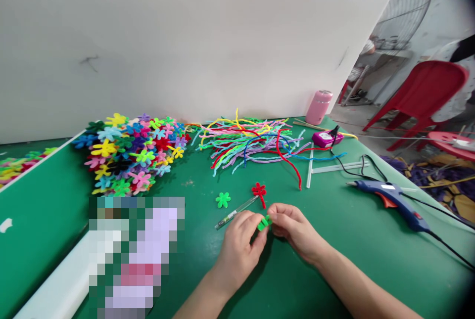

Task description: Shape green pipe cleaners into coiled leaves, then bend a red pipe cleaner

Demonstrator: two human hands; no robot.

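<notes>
Green piece [262, 223], pinched above a table [408, 264].
Left hand [242, 240] and right hand [293, 227] each clamp thumb and fingers on it, one at either side (fingertips hide part of its shape). Just beyond them lie a red flower [259, 190], a pen [227, 219] and a green flower [223, 200]; farther back, fuzzy stems [252, 143] spread in a loose heap, with a pile [126, 153] of many-coloured flowers to the left. Off to the right, a blue glue gun [395, 201] lies near clear sticks [309, 176].
</notes>
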